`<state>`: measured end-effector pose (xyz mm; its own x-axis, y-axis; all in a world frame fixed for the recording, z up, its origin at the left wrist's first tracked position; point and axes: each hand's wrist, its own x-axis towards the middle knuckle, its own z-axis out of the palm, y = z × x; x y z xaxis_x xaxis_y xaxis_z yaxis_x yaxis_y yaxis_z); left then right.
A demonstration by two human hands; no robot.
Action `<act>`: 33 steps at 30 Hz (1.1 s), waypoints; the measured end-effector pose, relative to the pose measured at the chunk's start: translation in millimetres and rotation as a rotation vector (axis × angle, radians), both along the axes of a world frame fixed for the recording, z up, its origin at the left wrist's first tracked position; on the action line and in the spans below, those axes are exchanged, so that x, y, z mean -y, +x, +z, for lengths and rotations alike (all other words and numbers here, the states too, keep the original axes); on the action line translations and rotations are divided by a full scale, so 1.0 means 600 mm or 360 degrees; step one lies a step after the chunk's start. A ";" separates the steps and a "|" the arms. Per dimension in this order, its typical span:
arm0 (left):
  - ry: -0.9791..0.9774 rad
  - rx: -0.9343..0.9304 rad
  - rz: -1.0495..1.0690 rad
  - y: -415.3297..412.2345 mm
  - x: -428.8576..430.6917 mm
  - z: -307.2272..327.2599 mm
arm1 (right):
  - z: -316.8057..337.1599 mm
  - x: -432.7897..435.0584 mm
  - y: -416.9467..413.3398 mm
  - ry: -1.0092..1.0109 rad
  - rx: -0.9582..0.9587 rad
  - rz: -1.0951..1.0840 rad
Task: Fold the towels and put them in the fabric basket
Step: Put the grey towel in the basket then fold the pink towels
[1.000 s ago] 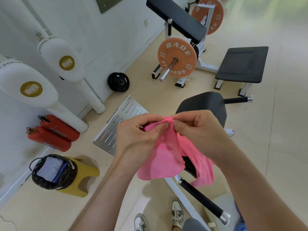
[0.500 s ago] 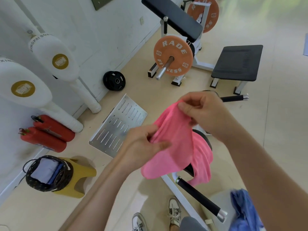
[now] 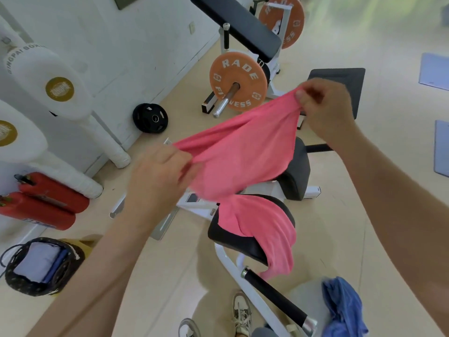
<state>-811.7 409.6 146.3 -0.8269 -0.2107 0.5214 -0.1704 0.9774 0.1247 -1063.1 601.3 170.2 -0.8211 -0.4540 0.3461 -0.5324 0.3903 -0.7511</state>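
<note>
Both hands pinch pink towel [image 3: 243, 152], stretched mid-frame: left hand [image 3: 158, 181] at lower-left end, right hand [image 3: 325, 105] at upper-right end. Fabric basket [image 3: 41, 266] w/ folded towels sits bottom left.

matt pink cloth towel [image 3: 243, 152], glossy metal bar [image 3: 224, 100]

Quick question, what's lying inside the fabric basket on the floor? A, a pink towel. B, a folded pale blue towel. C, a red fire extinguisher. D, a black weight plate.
B: the fabric basket holds a folded pale blue towel, while the pink towel is stretched between the left hand and right hand.
</note>
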 end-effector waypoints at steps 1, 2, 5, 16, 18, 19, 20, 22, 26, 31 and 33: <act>-0.0063 -0.0156 0.0026 -0.015 0.007 0.001 | 0.006 -0.008 -0.002 -0.0057 -0.0049 -0.0051; -0.0097 -0.0258 0.0107 -0.023 0.009 0.001 | 0.008 -0.020 -0.001 -0.0110 -0.0085 -0.0120; -0.0012 -0.0336 0.0348 -0.018 0.001 -0.016 | -0.018 -0.077 0.033 -0.0197 -0.0083 -0.0294; 0.1291 0.0515 0.1051 0.112 -0.127 -0.299 | -0.338 -0.235 0.252 0.0061 0.1397 -0.0378; 0.1772 0.0280 0.1373 0.110 -0.141 -0.311 | -0.346 -0.234 0.268 -0.0032 0.1511 -0.0438; 0.2082 0.0050 0.1495 0.107 -0.146 -0.314 | -0.348 -0.232 0.273 -0.0074 0.1556 -0.0489; 0.2349 -0.0178 0.1592 0.103 -0.151 -0.316 | -0.349 -0.229 0.276 -0.0110 0.1597 -0.0560; 0.2643 -0.0487 0.1727 0.094 -0.157 -0.317 | -0.354 -0.224 0.278 -0.0165 0.1685 -0.0701; 0.2928 -0.0793 0.1776 0.075 -0.164 -0.311 | -0.354 -0.210 0.284 -0.0151 0.1873 -0.0853; 0.3081 -0.1035 0.1749 0.070 -0.169 -0.313 | -0.337 -0.197 0.285 -0.0655 0.2464 -0.0935; 0.3164 -0.1098 0.1718 0.070 -0.168 -0.316 | -0.334 -0.194 0.281 -0.0873 0.2724 -0.0912</act>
<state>-769.7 510.2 -43.2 0.0171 -0.6804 -0.7327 0.1208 -0.7260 0.6770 -894.5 717.4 -30.1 -0.3825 -0.1748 -0.9073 0.9149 -0.2092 -0.3454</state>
